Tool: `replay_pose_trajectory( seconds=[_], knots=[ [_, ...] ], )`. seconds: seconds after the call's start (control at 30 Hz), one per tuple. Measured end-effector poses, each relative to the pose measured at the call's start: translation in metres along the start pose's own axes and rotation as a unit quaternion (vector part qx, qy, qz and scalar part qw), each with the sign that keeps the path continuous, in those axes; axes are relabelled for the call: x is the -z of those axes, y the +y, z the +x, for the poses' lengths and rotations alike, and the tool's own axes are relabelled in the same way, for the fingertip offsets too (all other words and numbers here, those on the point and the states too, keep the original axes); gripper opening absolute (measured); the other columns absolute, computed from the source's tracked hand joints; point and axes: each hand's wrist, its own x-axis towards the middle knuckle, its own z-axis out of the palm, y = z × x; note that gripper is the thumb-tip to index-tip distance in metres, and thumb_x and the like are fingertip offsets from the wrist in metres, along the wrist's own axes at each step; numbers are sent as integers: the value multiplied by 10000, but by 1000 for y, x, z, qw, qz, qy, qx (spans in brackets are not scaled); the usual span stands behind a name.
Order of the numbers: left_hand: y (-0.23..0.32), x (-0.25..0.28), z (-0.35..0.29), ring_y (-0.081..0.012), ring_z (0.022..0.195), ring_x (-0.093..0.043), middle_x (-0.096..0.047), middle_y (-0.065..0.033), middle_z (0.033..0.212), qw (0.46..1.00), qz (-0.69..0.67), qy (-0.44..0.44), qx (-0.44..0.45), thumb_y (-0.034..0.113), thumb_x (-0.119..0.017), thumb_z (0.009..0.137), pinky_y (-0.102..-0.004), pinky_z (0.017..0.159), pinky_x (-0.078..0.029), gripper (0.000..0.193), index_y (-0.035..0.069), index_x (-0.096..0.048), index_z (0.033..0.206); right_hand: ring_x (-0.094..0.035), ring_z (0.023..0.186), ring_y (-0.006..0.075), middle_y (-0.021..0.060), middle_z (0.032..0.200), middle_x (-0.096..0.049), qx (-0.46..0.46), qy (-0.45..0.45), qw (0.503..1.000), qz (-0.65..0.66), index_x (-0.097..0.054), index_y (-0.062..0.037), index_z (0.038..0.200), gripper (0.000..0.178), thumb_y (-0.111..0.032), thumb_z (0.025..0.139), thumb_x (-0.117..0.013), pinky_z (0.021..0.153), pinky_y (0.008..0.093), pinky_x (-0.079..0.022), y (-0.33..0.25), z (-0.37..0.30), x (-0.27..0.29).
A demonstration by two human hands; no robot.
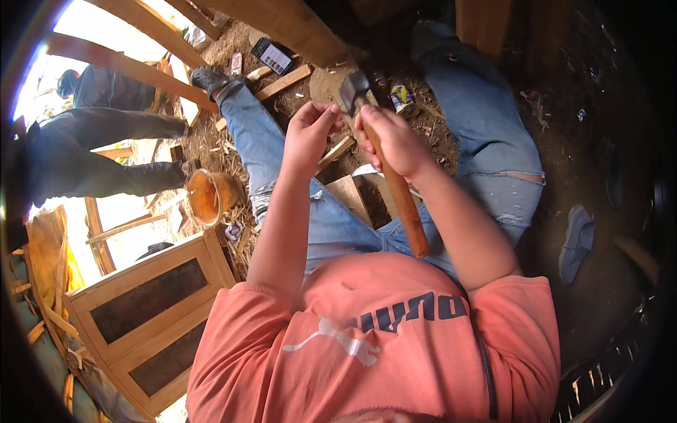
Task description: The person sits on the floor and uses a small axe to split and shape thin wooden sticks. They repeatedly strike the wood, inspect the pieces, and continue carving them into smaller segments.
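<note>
My right hand (396, 144) is wrapped round the upper part of a hammer's brown wooden handle (400, 187). The handle slants down toward my lap, and the dark metal hammer head (354, 90) points up and away from me. Just left of the head, my left hand (314, 132) has thumb and fingers pinched together. Whatever is between those fingertips is too small to make out. Beneath the hammer head lies a pale rounded block (326, 83) on the ground, partly hidden by my hands. Between my legs stands a wooden piece (349, 194), partly covered by the handle and my forearm.
A phone (272, 56), a yellow can (404, 101) and wood strips (283, 82) lie among shavings. An orange-brown bucket (211, 197) and a framed wooden panel (151, 310) are at left. Another person's legs (106, 137) show beyond. A grey shoe (577, 243) lies right; wooden beams (134, 67) cross above.
</note>
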Motion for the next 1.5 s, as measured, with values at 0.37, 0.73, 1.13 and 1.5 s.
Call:
replay_pose_trajectory(
  seconds=[0.37,0.73,1.13,1.5],
  knots=[
    [0,2,-3,-117,866,-689,-714,-30,937,1000,-17,12,7,147,-706,1061,-280,833,-575,144,5,-686,1060,-457,505,108,18,714,-502,37,-4,999,3,-566,-77,1034,357,-381,1160,-428,491,271,-405,-5,3,-6],
    [4,-7,1,-127,872,-690,-718,-44,942,1000,18,14,-8,146,-698,1065,-284,834,-577,141,9,-667,1053,-471,497,97,7,710,-513,76,-8,997,-13,-548,-87,1015,337,-373,1159,-444,474,271,-400,-7,-3,-11],
    [-8,9,-3,-141,923,-693,-713,-49,987,1000,-22,10,6,163,-688,1075,-311,878,-576,147,17,-670,1089,-467,504,91,-3,710,-503,4,22,997,-69,-552,-77,1024,351,-375,1166,-431,483,263,-399,14,6,-11],
    [-3,11,0,-81,853,-640,-684,-4,922,999,23,20,-22,240,-665,1099,-256,780,-545,256,12,-728,1198,-482,487,110,-5,684,-511,-39,103,993,-51,-556,-82,1024,396,-454,1136,-479,462,295,-415,30,27,15]
  ],
)
